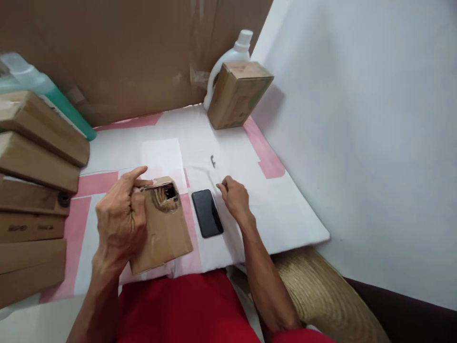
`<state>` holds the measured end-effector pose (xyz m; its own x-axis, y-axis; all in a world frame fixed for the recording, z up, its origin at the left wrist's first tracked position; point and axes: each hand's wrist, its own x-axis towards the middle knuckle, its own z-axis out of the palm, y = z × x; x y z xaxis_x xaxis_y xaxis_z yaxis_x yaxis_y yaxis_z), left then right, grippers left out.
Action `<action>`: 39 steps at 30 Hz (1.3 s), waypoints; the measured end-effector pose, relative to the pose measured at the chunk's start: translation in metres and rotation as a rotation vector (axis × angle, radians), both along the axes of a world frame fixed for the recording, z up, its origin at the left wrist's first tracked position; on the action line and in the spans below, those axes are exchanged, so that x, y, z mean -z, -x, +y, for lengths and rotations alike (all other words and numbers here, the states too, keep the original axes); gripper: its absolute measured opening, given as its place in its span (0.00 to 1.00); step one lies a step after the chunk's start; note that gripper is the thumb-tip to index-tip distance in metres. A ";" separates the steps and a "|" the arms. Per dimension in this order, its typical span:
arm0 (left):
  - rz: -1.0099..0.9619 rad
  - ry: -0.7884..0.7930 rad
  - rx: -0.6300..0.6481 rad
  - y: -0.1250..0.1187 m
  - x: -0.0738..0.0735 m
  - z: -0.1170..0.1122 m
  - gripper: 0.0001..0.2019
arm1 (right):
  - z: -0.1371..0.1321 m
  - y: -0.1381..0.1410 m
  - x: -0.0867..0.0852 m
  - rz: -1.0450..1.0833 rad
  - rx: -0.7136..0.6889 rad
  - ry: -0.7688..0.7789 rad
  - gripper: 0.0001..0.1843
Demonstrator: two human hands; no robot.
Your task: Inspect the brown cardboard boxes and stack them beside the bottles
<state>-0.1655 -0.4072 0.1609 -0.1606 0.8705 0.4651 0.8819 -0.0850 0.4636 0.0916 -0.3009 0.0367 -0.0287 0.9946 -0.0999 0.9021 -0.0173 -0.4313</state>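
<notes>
My left hand grips the left edge of a small brown cardboard box, with one finger stretched out past its top. A ragged dark hole, its edges torn and layered, opens near the box's upper right corner. My right hand is closed in a pinch above the table, right of the phone; whatever is at its fingertips is too small to make out. Between the box and that hand lies a black smartphone, screen up and dark. Beyond the right hand is a small dark hook-shaped piece on the white cloth.
Cardboard boxes are stacked at the left, before a bottle of green liquid. A white jug stands behind a tilted carton at the back. A white wall borders the table on the right.
</notes>
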 end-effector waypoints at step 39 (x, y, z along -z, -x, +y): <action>-0.031 -0.028 0.033 -0.001 0.006 -0.006 0.20 | -0.109 0.039 -0.119 1.988 -0.108 0.895 0.41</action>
<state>-0.1647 -0.4133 0.1545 -0.1468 0.8620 0.4851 0.8638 -0.1272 0.4875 0.0528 -0.4098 0.1559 -0.6872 0.7028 -0.1837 -0.5765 -0.6815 -0.4508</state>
